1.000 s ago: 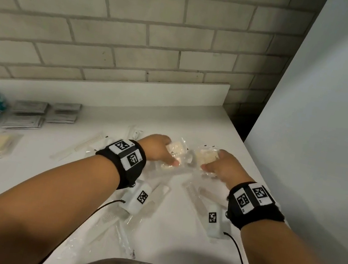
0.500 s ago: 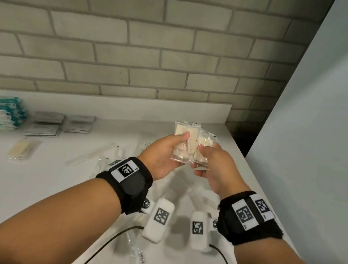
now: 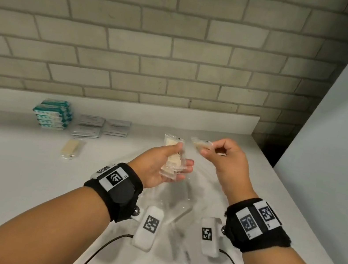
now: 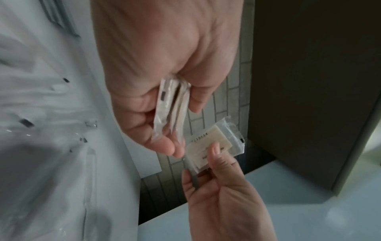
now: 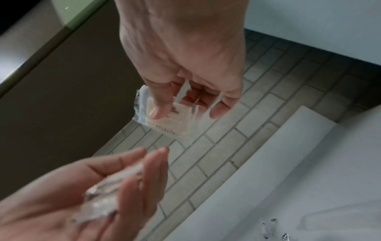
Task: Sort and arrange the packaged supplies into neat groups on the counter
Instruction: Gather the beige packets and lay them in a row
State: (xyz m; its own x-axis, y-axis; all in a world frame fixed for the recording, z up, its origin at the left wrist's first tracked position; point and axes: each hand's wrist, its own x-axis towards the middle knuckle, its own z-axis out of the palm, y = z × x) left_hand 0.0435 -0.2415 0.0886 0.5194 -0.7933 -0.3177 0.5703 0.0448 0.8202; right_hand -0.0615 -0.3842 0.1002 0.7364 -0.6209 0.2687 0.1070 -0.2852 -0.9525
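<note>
Both hands hold clear-wrapped cream packets above the white counter (image 3: 10,172).

Head view: the left hand (image 3: 160,164) clasps a small stack of packets (image 3: 173,157) between thumb and fingers; the right hand (image 3: 226,162) pinches a single packet (image 3: 201,144) just beside it, apart. One like packet (image 3: 71,148), grey sachets (image 3: 99,128) and teal boxes (image 3: 53,113) lie at the counter's back left.
Left wrist view: the stack (image 4: 173,106) sits edge-on in curled fingers (image 4: 156,143); the single packet (image 4: 216,145) is just below.
Right wrist view: thumb and fingertips (image 5: 158,110) pinch the single packet (image 5: 175,122).
</note>
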